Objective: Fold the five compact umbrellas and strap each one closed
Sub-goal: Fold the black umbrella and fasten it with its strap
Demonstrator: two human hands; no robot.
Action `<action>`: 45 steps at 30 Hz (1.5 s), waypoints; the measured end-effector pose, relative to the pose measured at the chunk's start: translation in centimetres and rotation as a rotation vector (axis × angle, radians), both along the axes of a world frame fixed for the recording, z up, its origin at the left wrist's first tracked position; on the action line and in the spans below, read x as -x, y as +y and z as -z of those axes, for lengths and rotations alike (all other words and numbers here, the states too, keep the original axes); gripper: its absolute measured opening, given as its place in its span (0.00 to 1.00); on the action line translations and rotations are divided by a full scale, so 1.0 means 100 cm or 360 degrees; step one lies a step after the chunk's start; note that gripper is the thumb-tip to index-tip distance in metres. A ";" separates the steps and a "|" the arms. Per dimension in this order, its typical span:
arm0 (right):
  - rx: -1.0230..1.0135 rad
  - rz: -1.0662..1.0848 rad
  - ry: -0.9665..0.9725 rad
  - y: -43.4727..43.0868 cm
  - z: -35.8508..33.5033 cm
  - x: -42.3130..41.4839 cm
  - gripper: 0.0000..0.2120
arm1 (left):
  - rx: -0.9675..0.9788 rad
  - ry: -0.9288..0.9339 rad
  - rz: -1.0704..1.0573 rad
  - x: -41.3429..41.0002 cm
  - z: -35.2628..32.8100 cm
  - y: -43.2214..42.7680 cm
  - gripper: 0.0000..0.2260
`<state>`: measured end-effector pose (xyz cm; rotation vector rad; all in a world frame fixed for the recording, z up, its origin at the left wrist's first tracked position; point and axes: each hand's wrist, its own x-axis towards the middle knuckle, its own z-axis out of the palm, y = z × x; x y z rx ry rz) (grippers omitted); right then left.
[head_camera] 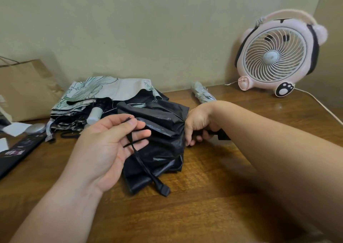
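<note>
Setting: likely a home room. Evidence: wooden counter (213, 196) against plain painted wall (148, 29); pink animal-shaped desk fan (274, 57), corded; brown paper bag (27, 88); loose umbrellas (104, 96) heaped nearby.

No wording clear enough to read. On the long black case (20, 153) at the left edge of the bench (204, 196), a short row of pale pinkish-white characters near its lower end, too blurred to make out. On the pink fan (274, 57), only a black-and-white paw print on its foot.
</note>
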<state>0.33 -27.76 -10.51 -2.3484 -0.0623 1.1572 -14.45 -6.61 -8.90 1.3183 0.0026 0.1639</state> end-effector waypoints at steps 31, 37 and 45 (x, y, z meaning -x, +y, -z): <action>-0.0563 0.0203 -0.0035 -0.010 -0.004 0.016 0.43 | -0.0011 0.0031 -0.0007 -0.002 -0.005 -0.007 0.08; -0.0208 0.0275 -0.0777 -0.018 -0.001 0.022 0.43 | 0.0025 0.0055 -0.0009 -0.001 -0.010 -0.012 0.09; -0.0188 0.0331 -0.1859 -0.041 -0.070 0.010 0.41 | 0.0040 -0.0047 0.0017 -0.026 -0.042 -0.029 0.04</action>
